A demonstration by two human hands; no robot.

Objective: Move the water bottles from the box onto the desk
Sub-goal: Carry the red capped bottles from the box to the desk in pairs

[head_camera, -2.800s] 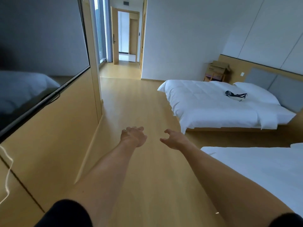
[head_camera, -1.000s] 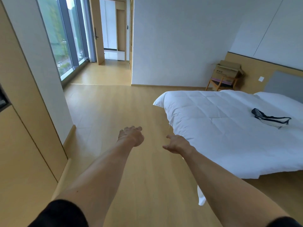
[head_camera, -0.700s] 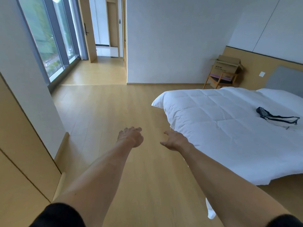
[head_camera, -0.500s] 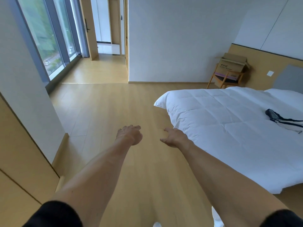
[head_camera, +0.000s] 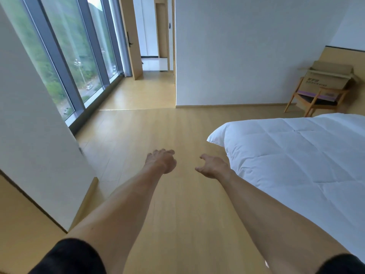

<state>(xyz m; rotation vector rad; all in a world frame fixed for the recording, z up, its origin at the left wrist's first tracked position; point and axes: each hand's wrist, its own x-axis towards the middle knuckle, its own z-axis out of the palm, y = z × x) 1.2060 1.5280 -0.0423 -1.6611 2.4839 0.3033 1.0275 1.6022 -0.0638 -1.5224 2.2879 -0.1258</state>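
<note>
A: Scanning from the window [head_camera: 65, 62] side: bare wood floor [head_camera: 158, 131], then the left hand [head_camera: 161, 161], fingers loosely curled, its grip holding nothing.

B: And the right hand [head_camera: 212, 167]?

A: Relaxed too, grip empty, beside the bed [head_camera: 296, 155].

B: Where's the box [head_camera: 328, 79]?

A: Far right, sitting on a chair [head_camera: 316, 99]; no bottles or surface visible from here.

B: Then I'd round the bed corner, face the box squarely, and look inside before reaching.
</note>
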